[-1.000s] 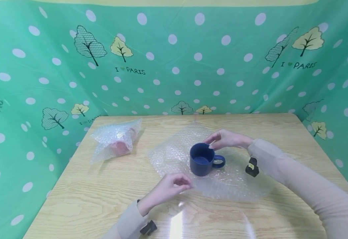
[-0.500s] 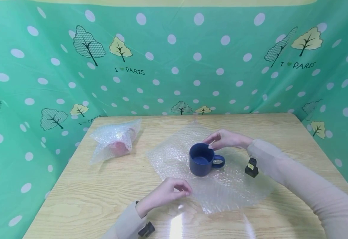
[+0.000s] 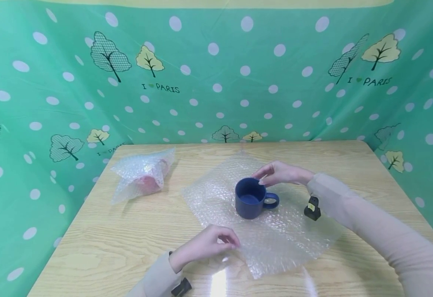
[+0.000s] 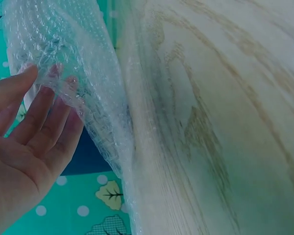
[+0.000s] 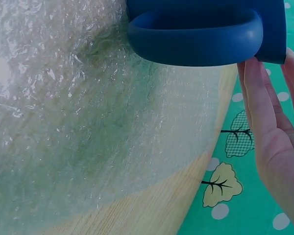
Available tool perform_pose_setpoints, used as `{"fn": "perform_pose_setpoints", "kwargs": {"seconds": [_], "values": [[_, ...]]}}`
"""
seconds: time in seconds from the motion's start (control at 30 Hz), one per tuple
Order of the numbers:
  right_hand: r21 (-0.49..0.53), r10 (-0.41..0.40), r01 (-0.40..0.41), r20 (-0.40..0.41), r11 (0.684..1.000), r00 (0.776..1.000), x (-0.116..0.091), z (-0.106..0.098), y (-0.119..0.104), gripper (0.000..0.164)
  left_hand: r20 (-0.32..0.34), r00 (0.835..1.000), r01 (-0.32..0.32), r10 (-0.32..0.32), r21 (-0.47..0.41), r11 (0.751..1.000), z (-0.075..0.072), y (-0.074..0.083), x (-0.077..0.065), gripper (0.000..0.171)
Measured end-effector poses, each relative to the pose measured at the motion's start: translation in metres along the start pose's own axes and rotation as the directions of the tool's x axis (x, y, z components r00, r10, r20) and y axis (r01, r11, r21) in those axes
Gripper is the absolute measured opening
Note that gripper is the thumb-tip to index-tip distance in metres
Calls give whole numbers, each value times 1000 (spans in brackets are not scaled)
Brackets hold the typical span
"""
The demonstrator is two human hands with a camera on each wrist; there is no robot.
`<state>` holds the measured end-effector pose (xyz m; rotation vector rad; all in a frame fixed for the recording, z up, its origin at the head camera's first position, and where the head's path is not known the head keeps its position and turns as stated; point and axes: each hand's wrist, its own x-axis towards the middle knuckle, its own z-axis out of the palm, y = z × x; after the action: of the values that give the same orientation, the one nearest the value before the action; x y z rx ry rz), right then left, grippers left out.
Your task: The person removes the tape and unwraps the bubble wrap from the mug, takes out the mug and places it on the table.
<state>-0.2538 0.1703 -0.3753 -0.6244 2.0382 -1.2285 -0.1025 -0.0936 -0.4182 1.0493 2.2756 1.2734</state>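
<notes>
A dark blue mug point(image 3: 249, 204) stands upright on a spread sheet of bubble wrap point(image 3: 209, 200), its handle to the right. My right hand point(image 3: 280, 172) pinches the mug's far right rim. In the right wrist view, the mug's handle point(image 5: 196, 44) hangs large over the wrap, and my right hand point(image 5: 279, 132) reaches up to the rim. My left hand point(image 3: 213, 243) pinches the wrap's near left edge, thumb and forefinger tips together. In the left wrist view, other fingertips of my left hand point(image 4: 34, 142) show through the clear wrap point(image 4: 83, 58).
A bubble-wrapped bundle point(image 3: 143, 175) with something pink inside lies at the table's back left. The wooden table point(image 3: 101, 243) ends at a green dotted curtain point(image 3: 201, 74) behind and on both sides.
My left hand has moved a little nearer to me. The wrap's near corner has spread out flat toward the table's front. The mug and right hand have stayed nearly in place.
</notes>
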Motion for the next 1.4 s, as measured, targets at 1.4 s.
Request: {"fn": "perform_pose_setpoints", "kwargs": {"seconds": [1.4], "values": [[31,-10,10,-3,999,1000,-2,1,2,40,176,982,60,-75,90,994,6,-3,-1,12]]}}
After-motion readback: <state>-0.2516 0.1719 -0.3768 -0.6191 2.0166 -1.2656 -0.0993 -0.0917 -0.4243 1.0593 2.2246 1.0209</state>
